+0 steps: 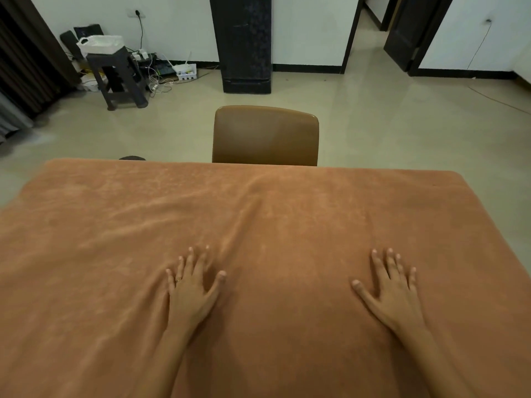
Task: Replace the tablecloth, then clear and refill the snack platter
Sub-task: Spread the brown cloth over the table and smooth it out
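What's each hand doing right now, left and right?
Left hand: open, fingers spread, flat on the orange tablecloth, holding nothing.
Right hand: open, fingers spread, flat on the same cloth, holding nothing.

The left forearm (170, 354) and right forearm (435, 363) are bare, uncovered down to the lower frame edge. The left hand (192, 291) wears one ring (178, 280): a thin gold-coloured band, seated near the base of the ring finger. Finer detail on the band is too small to tell. The right hand (394, 293) is bare. The fingernails (221, 273) on both hands are short, with a pale, plain finish.
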Available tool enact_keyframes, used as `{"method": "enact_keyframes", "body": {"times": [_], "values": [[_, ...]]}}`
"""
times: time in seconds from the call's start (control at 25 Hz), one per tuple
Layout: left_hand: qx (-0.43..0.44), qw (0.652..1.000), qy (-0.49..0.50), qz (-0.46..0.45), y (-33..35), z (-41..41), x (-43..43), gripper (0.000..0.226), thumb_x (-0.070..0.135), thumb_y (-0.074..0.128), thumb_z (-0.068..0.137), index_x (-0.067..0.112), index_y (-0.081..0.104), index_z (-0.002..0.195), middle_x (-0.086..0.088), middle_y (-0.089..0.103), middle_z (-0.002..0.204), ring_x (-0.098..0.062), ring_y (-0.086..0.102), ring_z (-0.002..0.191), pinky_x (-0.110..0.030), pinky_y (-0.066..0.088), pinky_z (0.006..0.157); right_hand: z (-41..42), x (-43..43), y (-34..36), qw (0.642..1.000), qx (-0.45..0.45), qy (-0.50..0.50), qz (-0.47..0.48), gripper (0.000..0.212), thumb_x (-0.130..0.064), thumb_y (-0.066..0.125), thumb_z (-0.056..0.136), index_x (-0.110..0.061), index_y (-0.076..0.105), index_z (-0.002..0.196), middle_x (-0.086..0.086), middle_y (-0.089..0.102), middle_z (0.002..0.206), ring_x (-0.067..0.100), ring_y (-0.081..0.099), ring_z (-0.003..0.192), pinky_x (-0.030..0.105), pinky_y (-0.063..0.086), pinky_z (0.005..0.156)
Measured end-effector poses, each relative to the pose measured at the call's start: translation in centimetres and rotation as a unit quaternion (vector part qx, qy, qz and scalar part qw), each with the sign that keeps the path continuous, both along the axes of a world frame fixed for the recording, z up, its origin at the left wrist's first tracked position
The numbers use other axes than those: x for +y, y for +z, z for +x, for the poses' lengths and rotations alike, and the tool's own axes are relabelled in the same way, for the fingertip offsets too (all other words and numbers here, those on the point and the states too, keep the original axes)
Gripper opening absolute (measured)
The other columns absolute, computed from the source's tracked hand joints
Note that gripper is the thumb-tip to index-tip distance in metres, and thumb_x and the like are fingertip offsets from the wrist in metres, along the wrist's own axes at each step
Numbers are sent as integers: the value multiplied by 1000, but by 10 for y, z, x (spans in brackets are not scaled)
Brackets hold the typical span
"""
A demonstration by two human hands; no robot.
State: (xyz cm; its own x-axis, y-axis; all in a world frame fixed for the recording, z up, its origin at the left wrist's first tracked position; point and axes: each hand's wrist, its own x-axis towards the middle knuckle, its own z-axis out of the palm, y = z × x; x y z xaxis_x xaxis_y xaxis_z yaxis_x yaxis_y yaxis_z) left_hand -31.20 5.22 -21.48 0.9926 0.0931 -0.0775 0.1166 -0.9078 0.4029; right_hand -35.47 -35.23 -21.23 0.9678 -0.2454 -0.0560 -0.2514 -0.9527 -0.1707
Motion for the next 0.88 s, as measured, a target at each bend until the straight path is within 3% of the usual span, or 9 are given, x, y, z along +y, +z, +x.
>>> {"method": "enact_keyframes", "body": {"times": [0.04, 0.12, 0.2, 0.28, 0.44, 0.56, 0.68, 0.8, 0.88], "values": [[-26, 999, 24, -39, 7, -9, 16, 86, 79, 19, 78, 32, 24, 150, -4, 19, 159, -26, 16, 146, -51, 10, 118, -13, 8, 4, 1000, -18, 9, 22, 99, -86, 6, 73, -27, 10, 153, 7, 6, 160, 21, 0, 147, 47, 0, 119], [-66, 990, 124, 7, 17, -32, 60, 80, 74, 26, 83, 27, 33, 146, -11, 31, 154, -33, 27, 141, -56, 19, 114, -44, 33, 13, 997, -29, 25, 66, 94, -84, 10, 77, -28, 10, 152, 5, 2, 160, 19, -3, 147, 45, 2, 119], [-27, 973, 221, 61, 22, -56, 114, 80, 76, 30, 83, 31, 25, 149, -13, 22, 156, -42, 18, 142, -64, 14, 109, -73, 73, 16, 996, -1, 48, 79, 93, -86, 9, 75, -34, 6, 151, 2, -5, 160, 17, -9, 147, 43, -2, 119], [63, 956, 282, 50, 19, -74, 166, 87, 84, 27, 78, 36, 14, 151, -11, 7, 160, -46, 3, 143, -71, 5, 106, -90, 118, 10, 995, 26, 65, 64, 93, -88, 6, 71, -39, 0, 150, 0, -10, 160, 17, -16, 146, 42, -9, 118], [133, 947, 285, 57, 10, -83, 226, 92, 89, 13, 72, 42, 7, 150, -7, -3, 161, -43, -9, 144, -74, -10, 101, -92, 192, -6, 999, 30, 32, 17, 99, -90, 6, 69, -35, 3, 151, 6, -5, 160, 22, -12, 146, 46, -13, 115], [135, 951, 271, 62, 9, -78, 237, 88, 86, 14, 75, 41, 5, 150, -7, -5, 161, -43, -11, 143, -73, -11, 101, -88, 222, -12, 1000, 16, 8, -12, 104, -89, 12, 71, -25, 9, 153, 13, 5, 159, 27, -3, 147, 52, -6, 116], [131, 960, 248, 19, 14, -69, 249, 84, 84, 21, 79, 41, 10, 150, -6, -4, 161, -41, -10, 144, -70, -12, 103, -88, 234, -10, 1000, 20, -1, -13, 108, -90, 4, 69, -22, 7, 153, 14, 3, 159, 27, -3, 147, 51, -4, 117], [47, 967, 244, -57, 23, -88, 282, 84, 77, 27, 80, 27, 32, 147, -14, 18, 158, -39, 14, 143, -61, 6, 111, -111, 262, 1, 998, 9, 60, 18, 104, -88, 6, 72, -23, 3, 153, 12, -3, 159, 24, -10, 146, 45, -5, 118], [-11, 963, 268, -17, 25, -118, 312, 85, 68, 26, 80, 12, 38, 142, -23, 29, 150, -43, 26, 137, -57, 17, 111, -138, 297, 5, 990, 3, 134, 47, 97, -84, 15, 78, -23, 3, 153, 9, -6, 160, 22, -13, 146, 40, -7, 118]]}}
